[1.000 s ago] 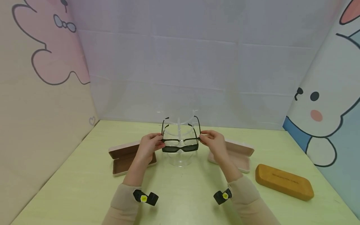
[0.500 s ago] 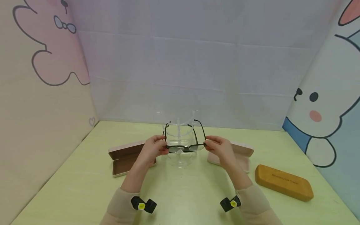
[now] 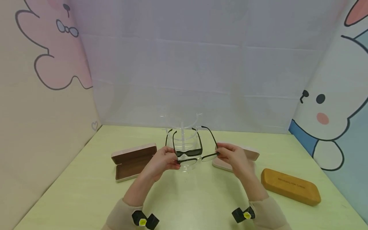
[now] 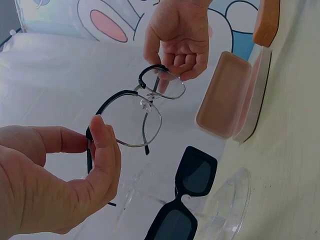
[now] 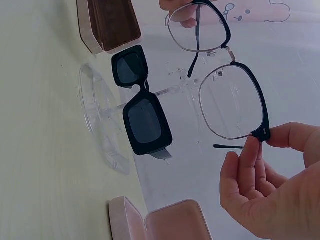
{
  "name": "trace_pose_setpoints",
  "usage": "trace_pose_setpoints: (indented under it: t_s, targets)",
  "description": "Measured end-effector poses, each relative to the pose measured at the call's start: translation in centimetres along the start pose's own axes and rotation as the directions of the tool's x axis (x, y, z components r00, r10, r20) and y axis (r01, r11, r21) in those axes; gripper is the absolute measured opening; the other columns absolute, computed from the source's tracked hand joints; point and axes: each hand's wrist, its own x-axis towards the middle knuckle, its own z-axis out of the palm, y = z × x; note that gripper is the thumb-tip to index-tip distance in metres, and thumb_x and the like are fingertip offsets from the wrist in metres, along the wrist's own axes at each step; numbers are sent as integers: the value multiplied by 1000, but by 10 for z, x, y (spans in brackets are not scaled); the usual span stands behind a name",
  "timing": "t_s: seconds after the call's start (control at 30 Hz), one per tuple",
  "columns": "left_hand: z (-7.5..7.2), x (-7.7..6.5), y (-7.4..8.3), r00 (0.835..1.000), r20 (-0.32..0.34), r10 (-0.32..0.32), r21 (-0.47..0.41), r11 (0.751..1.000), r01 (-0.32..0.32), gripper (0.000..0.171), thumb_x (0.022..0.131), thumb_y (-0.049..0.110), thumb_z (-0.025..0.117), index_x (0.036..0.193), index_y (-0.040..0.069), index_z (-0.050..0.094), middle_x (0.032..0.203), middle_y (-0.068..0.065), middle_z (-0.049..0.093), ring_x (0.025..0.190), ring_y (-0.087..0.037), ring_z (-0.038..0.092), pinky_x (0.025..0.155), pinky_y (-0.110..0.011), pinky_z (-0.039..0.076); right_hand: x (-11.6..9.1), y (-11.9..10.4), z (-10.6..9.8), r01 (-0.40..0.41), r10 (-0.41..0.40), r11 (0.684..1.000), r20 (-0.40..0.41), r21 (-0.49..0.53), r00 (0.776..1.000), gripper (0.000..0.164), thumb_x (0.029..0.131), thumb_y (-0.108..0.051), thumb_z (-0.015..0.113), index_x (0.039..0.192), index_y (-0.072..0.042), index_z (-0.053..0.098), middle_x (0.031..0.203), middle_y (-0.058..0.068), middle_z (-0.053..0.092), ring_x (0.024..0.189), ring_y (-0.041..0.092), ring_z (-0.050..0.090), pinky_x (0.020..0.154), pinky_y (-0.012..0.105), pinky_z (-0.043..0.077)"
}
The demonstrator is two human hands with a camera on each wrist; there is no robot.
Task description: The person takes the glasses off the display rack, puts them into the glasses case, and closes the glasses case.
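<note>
Between my two hands is a pair of eyeglasses (image 3: 192, 161) with a black upper rim, thin metal lower rims and clear lenses. My left hand (image 3: 164, 162) pinches the frame corner at its left end. At the other end my right hand (image 3: 234, 157) pinches the opposite corner between thumb and fingers. Both temples are unfolded and point away, toward the back. Behind the eyeglasses, black sunglasses (image 5: 147, 122) sit on a clear display stand (image 5: 95, 115). In the left wrist view the eyeglasses' lenses (image 4: 132, 120) are apart from the sunglasses.
An open case with a brown lining (image 3: 130, 167) lies left of the stand. On the right is an open pale pink case (image 4: 225, 95), partly behind my right hand in the head view. A closed mustard-yellow case (image 3: 290, 187) lies farther right. A white cloth backdrop (image 3: 172, 70) rises behind.
Both hands have drawn the eyeglasses off the stand, toward me, down and slightly right. The sunglasses stay on the stand, and the cases have not moved.
</note>
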Motion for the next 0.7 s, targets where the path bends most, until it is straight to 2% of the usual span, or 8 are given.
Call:
trace_pose_setpoints:
  t_s: [0.13, 0.37, 0.5, 0.7]
  targets:
    - [6, -5, 0, 996, 91, -19, 7, 1000, 18, 19, 84, 0, 47, 99, -4, 35, 79, -10, 49, 63, -14, 61, 68, -28, 54, -6, 0, -6, -5, 5, 1000, -7, -23, 1000, 40, 88, -7, 52, 125, 8, 49, 88, -5, 63, 75, 10, 59, 75, 21, 52]
    - [15, -5, 3, 973, 228, -34, 12, 999, 32, 18, 81, 3, 51, 91, 2, 36, 76, -10, 51, 66, -17, 63, 70, -33, 55, -13, -1, -19, -5, 3, 999, -52, -39, 999, 41, 87, -7, 52, 123, 12, 49, 77, -7, 61, 68, 6, 56, 71, 18, 51]
    - [22, -1, 2, 969, 244, -36, 23, 999, 31, 18, 81, 2, 51, 91, 3, 36, 73, -10, 54, 65, -17, 63, 71, -34, 55, -17, -1, -26, -5, 0, 998, -79, -56, 997, 41, 88, -9, 54, 123, 12, 49, 77, -8, 61, 68, 6, 56, 71, 17, 50]
    - [33, 13, 2, 980, 195, -28, 29, 999, 23, 25, 83, 3, 50, 105, -4, 39, 79, -9, 53, 65, -15, 61, 68, -31, 55, -20, 1, -37, 10, -14, 999, -131, -35, 991, 37, 88, -11, 56, 119, 10, 52, 78, -8, 62, 67, 5, 57, 70, 17, 50]
